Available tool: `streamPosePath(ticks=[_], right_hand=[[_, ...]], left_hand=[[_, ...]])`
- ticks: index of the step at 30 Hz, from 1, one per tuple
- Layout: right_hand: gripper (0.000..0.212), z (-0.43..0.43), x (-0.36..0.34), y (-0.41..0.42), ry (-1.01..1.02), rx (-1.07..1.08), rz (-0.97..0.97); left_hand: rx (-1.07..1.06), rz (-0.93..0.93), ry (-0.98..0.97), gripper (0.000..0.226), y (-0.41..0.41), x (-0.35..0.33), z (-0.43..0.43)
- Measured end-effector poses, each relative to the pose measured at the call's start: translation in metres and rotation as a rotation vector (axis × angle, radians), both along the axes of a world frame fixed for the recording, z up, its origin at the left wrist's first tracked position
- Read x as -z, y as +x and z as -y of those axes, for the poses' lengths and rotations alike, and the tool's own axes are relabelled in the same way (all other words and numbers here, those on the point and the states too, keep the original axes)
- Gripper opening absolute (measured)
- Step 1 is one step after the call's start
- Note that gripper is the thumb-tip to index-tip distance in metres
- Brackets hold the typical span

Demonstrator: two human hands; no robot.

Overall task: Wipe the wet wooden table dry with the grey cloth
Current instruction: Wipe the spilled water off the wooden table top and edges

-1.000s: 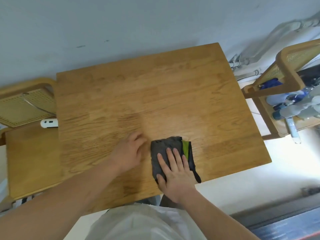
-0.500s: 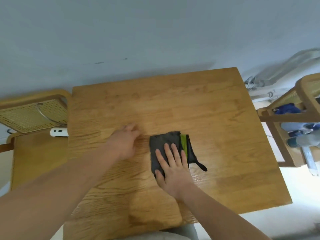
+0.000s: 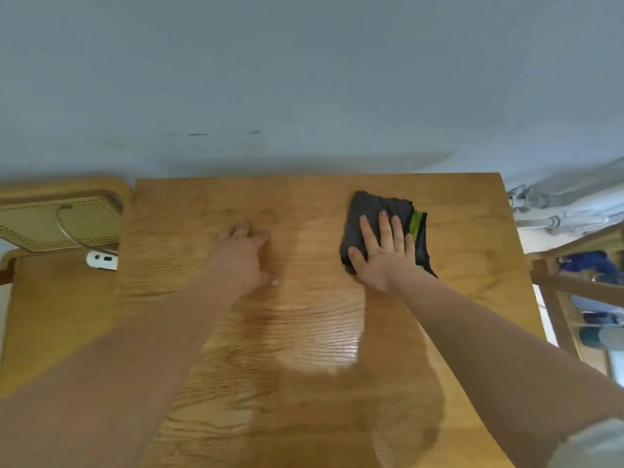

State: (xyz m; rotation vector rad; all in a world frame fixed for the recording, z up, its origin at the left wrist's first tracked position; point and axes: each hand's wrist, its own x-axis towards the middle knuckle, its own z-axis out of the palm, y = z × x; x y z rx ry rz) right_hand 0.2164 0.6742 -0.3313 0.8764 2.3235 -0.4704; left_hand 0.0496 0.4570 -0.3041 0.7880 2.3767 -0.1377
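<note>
Slid rightward, grey cloth (image 3: 370,207) under right hand (image 3: 385,256) (fingers (image 3: 385,228) straight).

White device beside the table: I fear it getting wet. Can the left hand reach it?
Probably yes: the left hand holds nothing, and only bare table lies between it and the white device.

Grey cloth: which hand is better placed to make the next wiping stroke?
Right. The right hand lies flat on the folded grey cloth with a green stripe, pressing it to the wooden table. The left hand rests on bare wood, apart from the cloth.
</note>
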Motion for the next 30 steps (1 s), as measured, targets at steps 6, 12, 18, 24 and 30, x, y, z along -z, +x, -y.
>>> streamPosePath(ticks=[6, 12, 18, 24, 30], right_hand=[[0.075, -0.031, 0.000, -0.064, 0.013, 0.121, -0.003], [0.077, 0.008, 0.006, -0.117, 0.029, 0.125, -0.034], [0.072, 0.087, 0.011, -0.120, -0.036, -0.243, -0.165], [0.069, 0.037, 0.013, -0.081, -0.017, -0.309, -0.150], [0.070, 0.061, 0.009, -0.046, 0.020, -0.090, -0.116]], left_hand=[[-0.069, 0.007, 0.015, 0.108, -0.002, 0.010, 0.003], [-0.116, 0.035, 0.040, 0.109, -0.002, 0.012, 0.002], [-0.134, 0.039, 0.039, 0.109, -0.001, 0.014, 0.005], [-0.124, 0.025, 0.059, 0.110, 0.002, 0.010, 0.006], [-0.087, 0.033, 0.105, 0.110, 0.004, 0.010, 0.013]])
